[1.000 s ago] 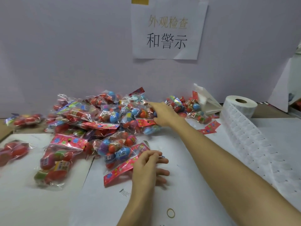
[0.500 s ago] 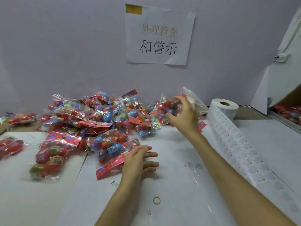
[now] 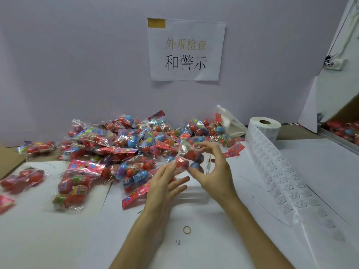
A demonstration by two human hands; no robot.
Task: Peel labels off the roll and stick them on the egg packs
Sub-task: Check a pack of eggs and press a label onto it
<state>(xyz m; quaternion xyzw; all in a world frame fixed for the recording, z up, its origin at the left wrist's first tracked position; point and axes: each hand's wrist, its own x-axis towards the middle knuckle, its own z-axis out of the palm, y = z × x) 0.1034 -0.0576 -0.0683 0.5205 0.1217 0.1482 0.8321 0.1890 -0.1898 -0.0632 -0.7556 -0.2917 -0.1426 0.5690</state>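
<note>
One egg pack point(image 3: 191, 156) is hanging in the middle of the frame, just above the table point(image 3: 58, 239). The right hand point(image 3: 215, 171) is curling its fingers around it. The left hand point(image 3: 165, 183) is reaching in with straight fingers, its tips touching the pack's lower left. The pile of egg packs point(image 3: 120, 140) is lying behind, middle left. The label roll point(image 3: 266, 127) is standing at right, well apart. The wrapper looks shiny and crinkly, so the pack could slip, or a label could wrinkle.

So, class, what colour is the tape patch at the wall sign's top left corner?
The tape patch is mustard yellow; the head view shows it.
</note>
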